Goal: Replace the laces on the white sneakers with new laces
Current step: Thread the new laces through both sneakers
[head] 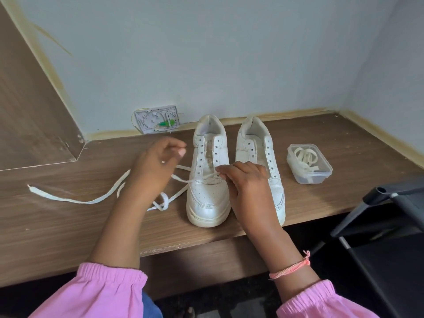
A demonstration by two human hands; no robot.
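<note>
Two white sneakers stand side by side on the wooden desk, toes toward me. The left sneaker has a white lace running through its lowest eyelets only; the lace trails left across the desk in loose loops. My left hand hovers left of this shoe, fingers curled, and pinches a strand of that lace. My right hand lies between the two shoes and pinches the lace at the lowest right eyelet. The right sneaker has no lace, and my right hand hides its toe.
A clear plastic box with coiled white laces sits right of the shoes. An open wall socket plate is behind the left shoe. A black chair frame stands at the desk's right front. A wooden panel rises at far left.
</note>
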